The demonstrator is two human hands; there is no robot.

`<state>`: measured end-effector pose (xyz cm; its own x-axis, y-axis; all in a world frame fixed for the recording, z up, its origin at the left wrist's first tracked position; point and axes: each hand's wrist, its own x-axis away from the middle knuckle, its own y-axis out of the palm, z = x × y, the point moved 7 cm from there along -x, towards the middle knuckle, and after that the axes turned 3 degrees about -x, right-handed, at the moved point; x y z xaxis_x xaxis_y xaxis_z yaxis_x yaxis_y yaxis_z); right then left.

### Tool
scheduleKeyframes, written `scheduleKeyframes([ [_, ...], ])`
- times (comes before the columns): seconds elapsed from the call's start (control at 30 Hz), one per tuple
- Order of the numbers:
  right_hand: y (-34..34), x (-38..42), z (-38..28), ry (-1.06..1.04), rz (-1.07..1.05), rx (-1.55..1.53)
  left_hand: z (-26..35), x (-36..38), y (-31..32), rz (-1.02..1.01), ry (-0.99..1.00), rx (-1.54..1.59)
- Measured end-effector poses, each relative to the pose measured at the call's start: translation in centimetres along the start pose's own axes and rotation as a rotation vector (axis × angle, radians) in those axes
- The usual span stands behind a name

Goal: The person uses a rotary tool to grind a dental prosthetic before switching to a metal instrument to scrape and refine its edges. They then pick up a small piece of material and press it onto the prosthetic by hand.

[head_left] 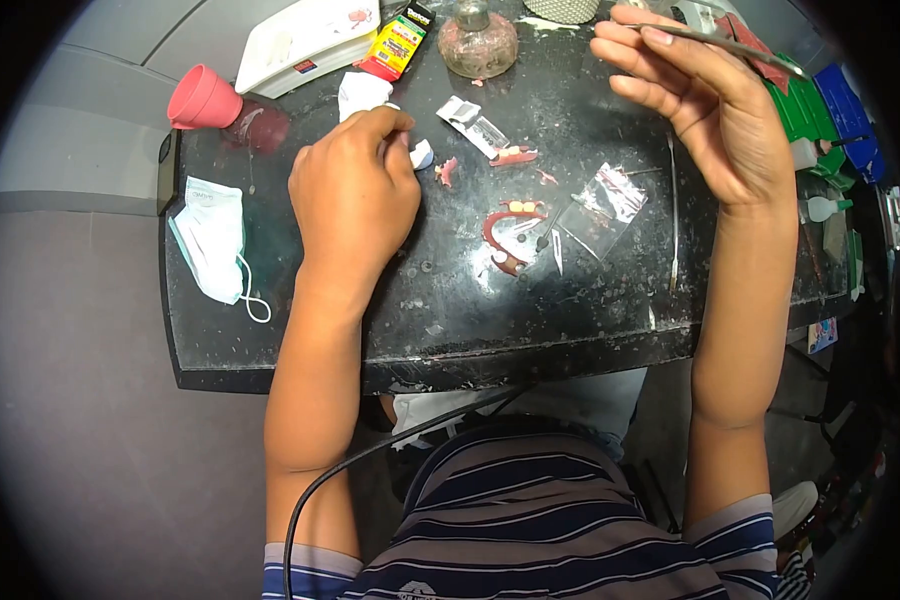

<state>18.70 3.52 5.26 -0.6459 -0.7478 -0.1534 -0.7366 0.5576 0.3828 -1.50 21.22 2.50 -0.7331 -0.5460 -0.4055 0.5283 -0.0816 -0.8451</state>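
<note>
My left hand (358, 190) is closed, its back turned up, over the left part of the black worktop. Soft-looking white tissue-like material (363, 92) shows beyond its knuckles and beside its fingertips; the grip itself is hidden. Raised at the upper right, my right hand (725, 110) holds a thin metal carving tool (735, 48) between thumb and fingers, with the other fingers spread. Between the hands lies a reddish-pink horseshoe-shaped denture piece (493, 232) with a few teeth. Behind it are a short pink strip with teeth (513, 157) and a small pink scrap (446, 172).
A glass spirit lamp (477, 45), a yellow-and-black box (397, 42) and a white tub (305, 50) stand at the back. Leftward are a pink cup (202, 97) and a face mask (213, 240). A clear plastic bag (600, 215) and a long metal instrument (673, 220) lie rightward.
</note>
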Motion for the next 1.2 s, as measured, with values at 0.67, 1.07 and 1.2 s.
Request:
scheduleKeyframes([
  [0.67,0.5,0.1,0.8,0.125,-0.145,0.072,4.2,1.5,1.5,-0.166,0.429,0.004],
  [1.07,1.6,0.6,1.4,0.173,-0.148,0.147,6.2,1.0,5.3,-0.03,0.582,0.028],
  [1.2,1.9,0.6,1.3,0.169,-0.144,0.169,5.9,0.6,3.8,0.081,0.534,0.133],
])
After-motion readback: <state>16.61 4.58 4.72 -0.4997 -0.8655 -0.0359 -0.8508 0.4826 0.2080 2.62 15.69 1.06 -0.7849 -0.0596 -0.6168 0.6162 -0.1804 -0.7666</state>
